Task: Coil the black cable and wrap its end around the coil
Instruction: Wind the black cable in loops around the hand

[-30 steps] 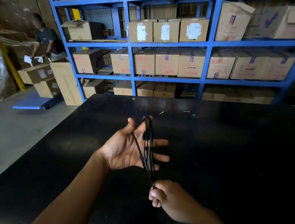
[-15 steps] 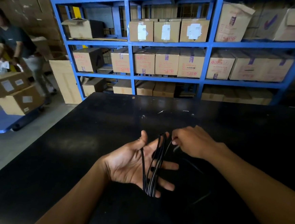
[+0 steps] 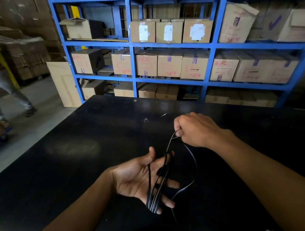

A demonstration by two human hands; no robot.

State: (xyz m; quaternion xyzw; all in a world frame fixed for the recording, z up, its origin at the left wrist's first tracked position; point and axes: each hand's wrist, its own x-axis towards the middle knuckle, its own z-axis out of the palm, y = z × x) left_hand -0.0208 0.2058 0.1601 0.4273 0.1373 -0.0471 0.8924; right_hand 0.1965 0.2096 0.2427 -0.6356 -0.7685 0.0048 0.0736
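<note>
At the far left a person walks on the floor, blurred. Behind the bench stands a blue shelf full of cardboard boxes. Over the dark bench the left hand is held palm up with the fingers spread and loose, not clenched, and several loops of the black cable hang around the fingers, from near the thumb down past the little finger. From the top of this coil one strand rises to the right hand, which is above and to the right, closed, and pinches the cable between thumb and finger. From there another strand curves down on the right side of the coil toward the bench.
</note>
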